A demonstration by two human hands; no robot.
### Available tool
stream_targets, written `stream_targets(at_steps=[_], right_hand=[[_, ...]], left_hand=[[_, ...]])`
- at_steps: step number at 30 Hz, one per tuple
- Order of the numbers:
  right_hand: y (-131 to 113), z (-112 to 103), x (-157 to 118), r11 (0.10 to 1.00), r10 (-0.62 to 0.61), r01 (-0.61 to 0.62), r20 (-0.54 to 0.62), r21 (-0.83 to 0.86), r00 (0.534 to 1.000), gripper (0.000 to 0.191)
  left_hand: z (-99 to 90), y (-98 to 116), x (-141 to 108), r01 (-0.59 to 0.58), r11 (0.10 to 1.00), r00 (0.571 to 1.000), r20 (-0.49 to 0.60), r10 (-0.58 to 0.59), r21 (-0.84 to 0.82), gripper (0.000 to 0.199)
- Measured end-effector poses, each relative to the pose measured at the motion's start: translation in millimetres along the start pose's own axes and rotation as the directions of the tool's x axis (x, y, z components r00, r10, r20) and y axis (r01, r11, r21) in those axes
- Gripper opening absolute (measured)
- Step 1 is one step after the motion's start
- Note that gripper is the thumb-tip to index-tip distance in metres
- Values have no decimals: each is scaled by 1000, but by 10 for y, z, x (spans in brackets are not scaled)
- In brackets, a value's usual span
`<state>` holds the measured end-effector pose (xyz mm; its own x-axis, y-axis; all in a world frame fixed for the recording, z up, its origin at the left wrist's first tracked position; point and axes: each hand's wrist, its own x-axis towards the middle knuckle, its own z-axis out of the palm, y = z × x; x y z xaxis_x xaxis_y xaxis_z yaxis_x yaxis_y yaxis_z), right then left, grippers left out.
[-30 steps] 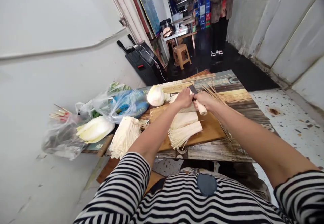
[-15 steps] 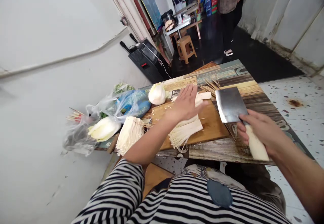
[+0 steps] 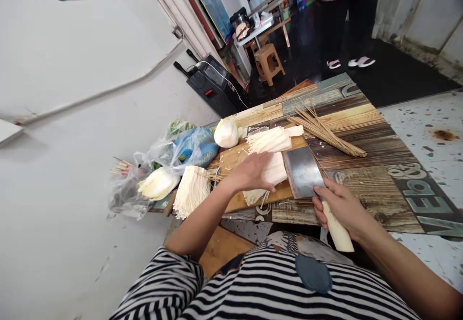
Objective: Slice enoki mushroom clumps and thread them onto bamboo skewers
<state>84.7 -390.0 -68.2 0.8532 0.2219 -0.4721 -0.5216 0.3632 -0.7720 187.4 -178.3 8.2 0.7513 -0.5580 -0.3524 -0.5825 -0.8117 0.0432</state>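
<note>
Left hand: palm down over the middle bundle of thin white mushrooms on the board. Grip open, fingers spread, not closed round anything; contact with the bundle appears likely, though the underside of the hand is hidden.

Right hand: grip closed round the pale handle of the knife, at the end next to the blade. The broad blade lies alongside the cut end of the middle bundle, over the board's right part; whether it touches the bundle cannot be told.

Far bundle: on the board's far side, a pale stub at its right end. Near bundle: at the board's near edge, partly covered by the left hand and middle bundle.

Sticks: loose pile on the table, right of the board, beyond the knife. Left of the board: fanned mushrooms with sticks protruding towards the board. Farther left, a pale cabbage beside clear and blue bags. A round cabbage sits by the board's far left corner.

Background: a person stands on the dark floor beyond the table; a brown stool is farther left.
</note>
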Motion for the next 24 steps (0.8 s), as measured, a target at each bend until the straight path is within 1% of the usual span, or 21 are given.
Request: stream_targets(at_steps=[4,16,24], right_hand=[[-2,26,-14,999,17,-17,2,29,1000,27],[-44,24,18,998,14,-16,36,60,999,27],[-33,28,26,998,21,-23,29,59,999,28]], left_hand=[[-29,16,-8,-1,1000,999,-40,1,-10,94],[-19,75,-45,47,996,997,-64,-52,-76,94],[-32,99,-53,64,994,996,-64,-70,-88,95]])
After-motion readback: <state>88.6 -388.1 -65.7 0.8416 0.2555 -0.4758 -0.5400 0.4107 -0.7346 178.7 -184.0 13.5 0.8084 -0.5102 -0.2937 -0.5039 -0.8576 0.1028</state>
